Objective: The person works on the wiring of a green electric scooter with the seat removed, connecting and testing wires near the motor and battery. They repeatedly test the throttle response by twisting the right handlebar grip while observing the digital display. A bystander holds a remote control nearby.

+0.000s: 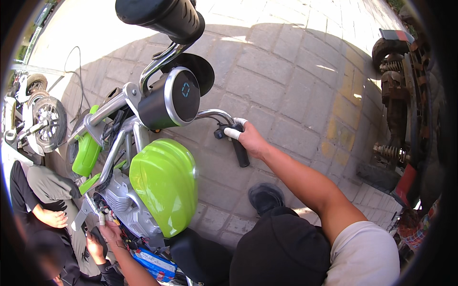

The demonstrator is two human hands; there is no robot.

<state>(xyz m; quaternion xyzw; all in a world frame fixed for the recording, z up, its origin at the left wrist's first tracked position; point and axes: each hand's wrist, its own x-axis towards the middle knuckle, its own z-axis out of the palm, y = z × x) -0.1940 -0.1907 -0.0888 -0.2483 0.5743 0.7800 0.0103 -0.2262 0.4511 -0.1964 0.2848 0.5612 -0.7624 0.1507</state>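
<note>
A small motorbike with a bright green tank (164,186) stands in front of me, its round dial (185,96) lit with blue marks. My right hand (249,137), white wraps on its fingers, is closed round the right handlebar (241,151) at the switch housing (220,133). Low on the bike's left side, my left hand (110,230) reaches in among wires beside the finned grey engine (126,202); its fingers are drawn together, and what they pinch is too small to make out. A blue wrapped pack (155,263) lies near my left forearm.
At the left a person in grey trousers (51,183) crouches, one hand (94,248) close to mine. Beyond stands another bike with a spoked-look wheel (50,123). A rusty vehicle chassis with springs (393,95) is on the right. Paving bricks (260,78) cover the ground.
</note>
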